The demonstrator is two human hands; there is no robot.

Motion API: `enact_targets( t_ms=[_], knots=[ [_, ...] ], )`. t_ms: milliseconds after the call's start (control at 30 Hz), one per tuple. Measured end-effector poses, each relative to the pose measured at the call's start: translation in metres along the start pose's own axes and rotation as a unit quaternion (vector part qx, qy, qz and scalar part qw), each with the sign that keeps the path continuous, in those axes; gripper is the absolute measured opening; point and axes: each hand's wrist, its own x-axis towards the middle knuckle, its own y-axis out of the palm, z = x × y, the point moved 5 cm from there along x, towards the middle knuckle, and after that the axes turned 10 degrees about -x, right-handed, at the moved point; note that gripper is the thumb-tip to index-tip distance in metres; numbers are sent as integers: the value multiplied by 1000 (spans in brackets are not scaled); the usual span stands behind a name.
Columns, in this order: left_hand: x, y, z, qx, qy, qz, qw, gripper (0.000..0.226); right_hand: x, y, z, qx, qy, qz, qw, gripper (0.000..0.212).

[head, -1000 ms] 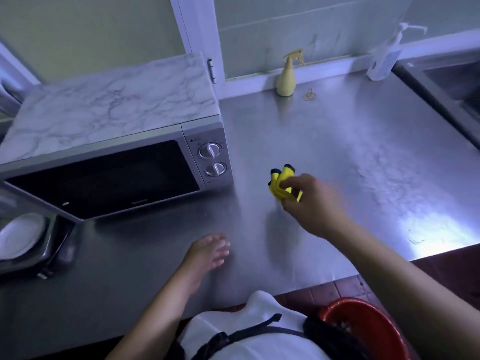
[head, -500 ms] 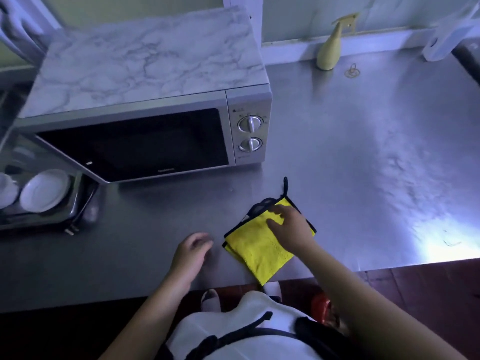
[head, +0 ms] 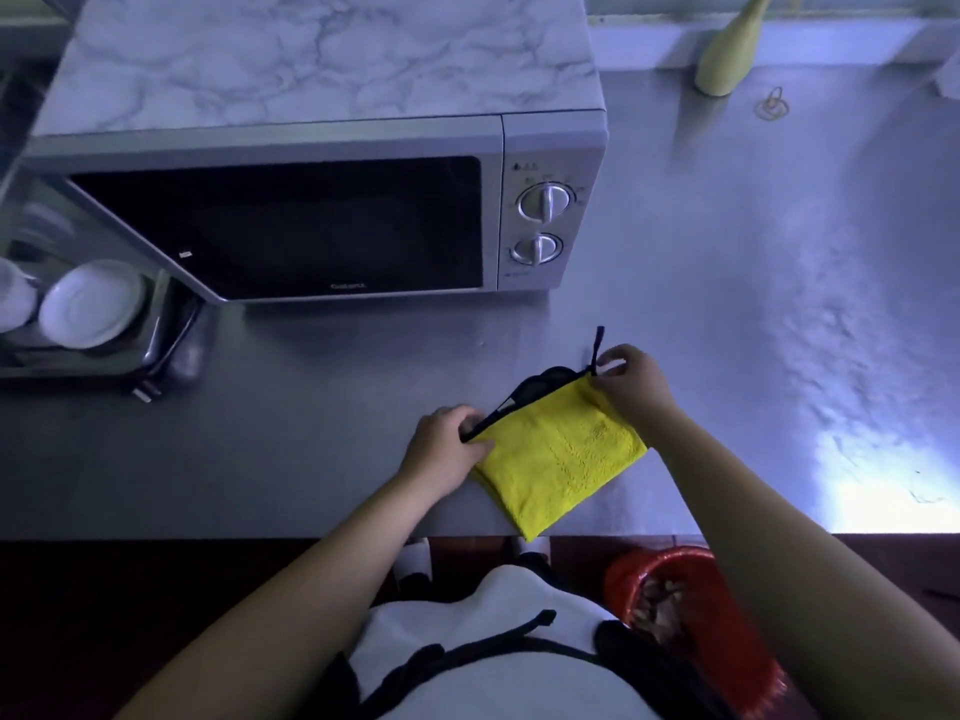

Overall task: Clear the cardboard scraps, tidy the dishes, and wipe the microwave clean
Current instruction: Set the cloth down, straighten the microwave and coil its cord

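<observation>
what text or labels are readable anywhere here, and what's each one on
"Galanz" (faint, my best reading): lower edge of the microwave door.
Marks around the upper dial and lower dial: too small to read.
Small white sticker on the door glass: unreadable.
Embossed patch on the yellow cloth: no legible letters.
Nothing else in view shows text.
</observation>
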Motion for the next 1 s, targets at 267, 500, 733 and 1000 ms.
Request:
enact_targets(
  t_ms=[267,500,733,1000],
  knots=[
    [-20,-10,3,-36,41,-6,998,13,-6,-12,9,36,-71,116,990,25],
    [-37,-4,44,9,-47,26,999,28,4,21,46,-46,-125,191,973,19],
    [-31,-4,38,-93,-50,27,994,9,11,46,58,-231,-168,166,944,20],
    [-44,-10,14,-278,-26,40,959,16,-6,25,44,-133,-174,115,969,16]
  ],
)
